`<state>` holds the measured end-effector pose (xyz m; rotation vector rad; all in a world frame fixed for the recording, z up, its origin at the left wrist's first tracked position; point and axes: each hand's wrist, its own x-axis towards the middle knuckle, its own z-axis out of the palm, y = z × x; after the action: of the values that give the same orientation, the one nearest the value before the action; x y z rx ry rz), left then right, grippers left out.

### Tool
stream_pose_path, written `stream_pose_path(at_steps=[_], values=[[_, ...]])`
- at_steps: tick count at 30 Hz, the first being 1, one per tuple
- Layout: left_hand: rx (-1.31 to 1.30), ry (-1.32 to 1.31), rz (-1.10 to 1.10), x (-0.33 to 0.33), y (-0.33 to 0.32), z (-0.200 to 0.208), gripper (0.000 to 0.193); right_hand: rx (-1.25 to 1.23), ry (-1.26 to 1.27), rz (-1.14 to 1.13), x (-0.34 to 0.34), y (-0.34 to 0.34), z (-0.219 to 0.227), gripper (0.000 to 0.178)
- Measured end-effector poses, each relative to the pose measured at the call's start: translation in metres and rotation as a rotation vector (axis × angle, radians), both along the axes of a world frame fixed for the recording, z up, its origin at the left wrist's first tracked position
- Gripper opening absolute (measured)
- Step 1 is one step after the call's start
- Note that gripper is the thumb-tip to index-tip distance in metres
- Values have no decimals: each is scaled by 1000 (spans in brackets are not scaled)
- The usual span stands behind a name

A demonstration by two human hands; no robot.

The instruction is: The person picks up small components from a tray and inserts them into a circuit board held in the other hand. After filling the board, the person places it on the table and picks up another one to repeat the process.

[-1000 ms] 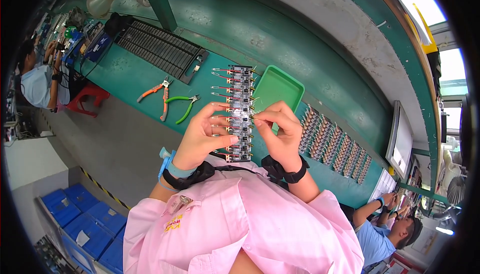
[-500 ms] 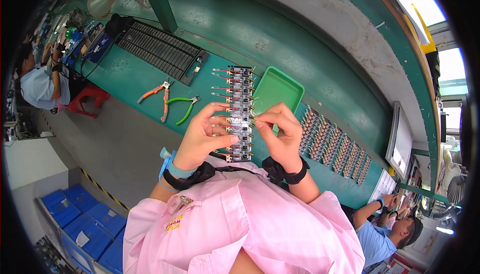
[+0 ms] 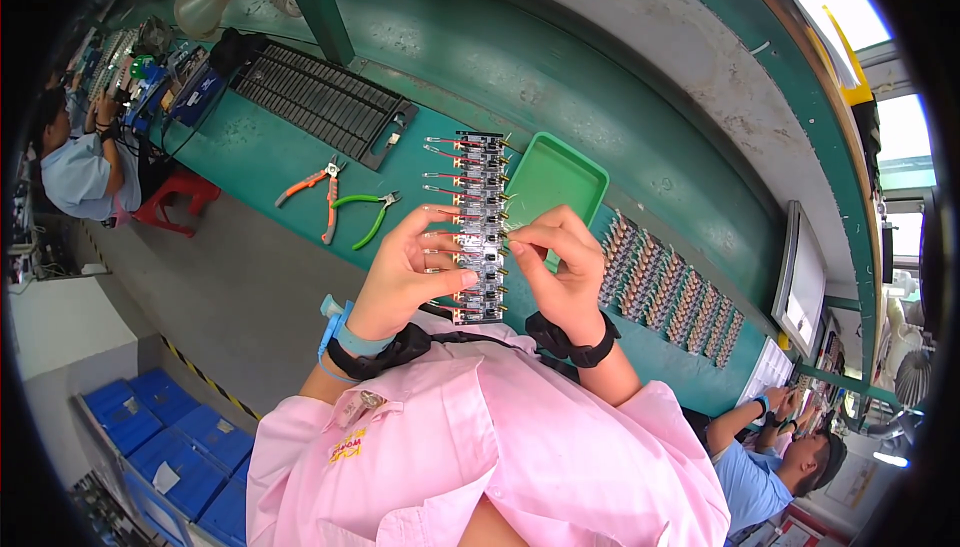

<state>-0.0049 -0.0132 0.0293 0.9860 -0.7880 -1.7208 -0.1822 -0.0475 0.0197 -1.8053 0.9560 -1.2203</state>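
A long dark strip of small circuit modules (image 3: 481,187) stands lengthwise in front of me, with red-wired clear tips along its left side and brass-coloured pins on its right. My left hand (image 3: 400,272) is closed on the strip's lower half, thumb across its face and fingers at the left edge. At the right edge, about midway down, my right hand (image 3: 563,257) pinches with thumb and index finger beside a pin. Whatever lies between those fingertips is too small to make out. Behind the right hand sits a green tray (image 3: 560,172) holding a few thin wire-like bits.
Orange-handled pliers (image 3: 331,197) and green-handled cutters (image 3: 372,217) lie left on the green bench (image 3: 290,147). Beyond them is a black slotted rack (image 3: 325,102). Rows of similar modules (image 3: 665,292) cover the right side. Co-workers sit at far left and lower right.
My hands and the strip hold nearly the same place. At the far left, a co-worker's arm and body have shifted slightly.
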Motion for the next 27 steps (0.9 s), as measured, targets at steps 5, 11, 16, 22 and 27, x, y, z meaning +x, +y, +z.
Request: stream_pose_path(at_steps=[5, 11, 16, 22, 27], values=[[6, 4, 0, 0, 0, 1, 55, -22, 24, -3, 1, -1, 1, 11], [-9, -1, 9, 0, 1, -2, 55, -26, 31, -1, 2, 0, 2, 10], [14, -10, -6, 2, 1, -4, 57, -62, 88, -17, -1, 0, 1, 9], [15, -9, -15, 1, 2, -4, 56, -32, 98, -25, -2, -2, 3, 8], [23, -13, -18, 0, 0, -4, 56, -62, 126, -12, -1, -7, 1, 8]])
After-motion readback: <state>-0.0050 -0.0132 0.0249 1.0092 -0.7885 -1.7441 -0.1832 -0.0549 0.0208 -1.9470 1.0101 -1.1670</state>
